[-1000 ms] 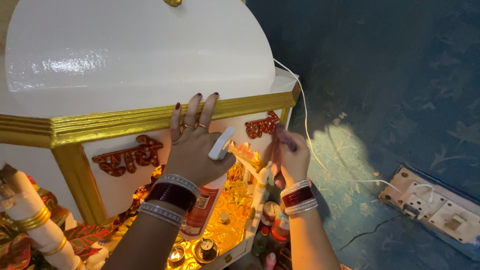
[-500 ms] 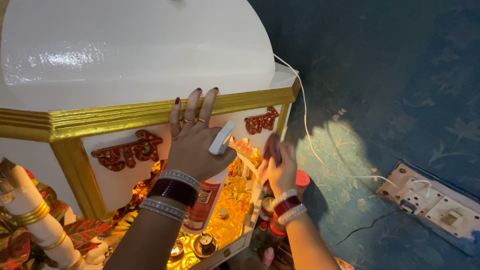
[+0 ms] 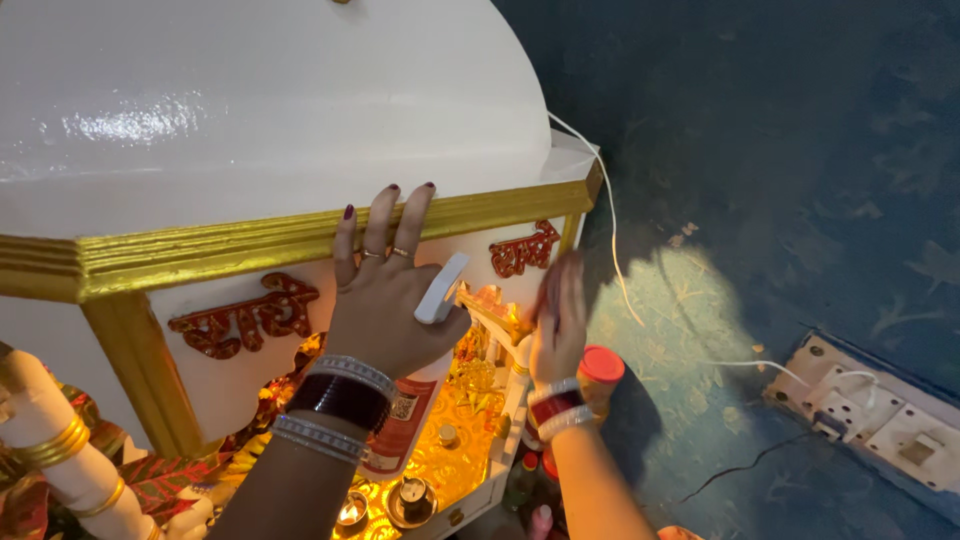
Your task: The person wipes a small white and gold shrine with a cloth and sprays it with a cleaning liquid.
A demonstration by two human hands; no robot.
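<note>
A white-capped bottle [image 3: 425, 340] is being grasped in the left hand [image 3: 385, 300], fingertips [image 3: 390, 205] pressed against the gilded shrine cornice [image 3: 250, 245]; the blurred right hand [image 3: 558, 325] cannot be judged.

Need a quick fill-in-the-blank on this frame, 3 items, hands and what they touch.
1. The left hand presses its fingers against the shrine's ____-coloured trim.
2. Tucked under that hand's thumb is a ____ lighter.
3. The bottle beside the right hand has a ____ cap.

Missing words: gold; white; red
</note>
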